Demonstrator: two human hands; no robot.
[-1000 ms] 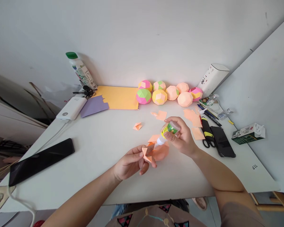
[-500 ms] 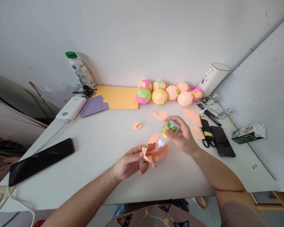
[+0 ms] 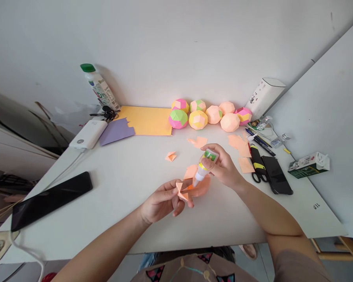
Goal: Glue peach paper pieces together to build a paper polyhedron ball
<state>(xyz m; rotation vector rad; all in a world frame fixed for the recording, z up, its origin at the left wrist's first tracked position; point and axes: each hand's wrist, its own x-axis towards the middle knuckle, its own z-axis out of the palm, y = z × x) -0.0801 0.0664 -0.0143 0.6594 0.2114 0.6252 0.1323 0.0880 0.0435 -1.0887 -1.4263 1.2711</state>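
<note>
My left hand [image 3: 160,203] pinches a small folded orange paper piece [image 3: 181,191] just above the white table [image 3: 129,176]. My right hand [image 3: 223,168] grips a small glue bottle [image 3: 203,166] with a green and yellow label, tilted nozzle-down, its tip touching the paper piece. Behind the piece lies a partly built orange paper shape [image 3: 201,187]. A folded orange unit [image 3: 170,156] lies farther back on the table.
Several paper balls [image 3: 197,119] line the wall beside a white box [image 3: 264,98]. Orange paper squares [image 3: 239,145], scissors [image 3: 257,166], pens and a phone [image 3: 276,174] sit right. Left: a black tablet [image 3: 51,199], power bank [image 3: 88,134], bottle [image 3: 100,87], yellow and purple sheets [image 3: 148,120].
My right hand has tipped the glue bottle further down and moved it left, so its nozzle now meets the paper piece. My left hand stays put.
</note>
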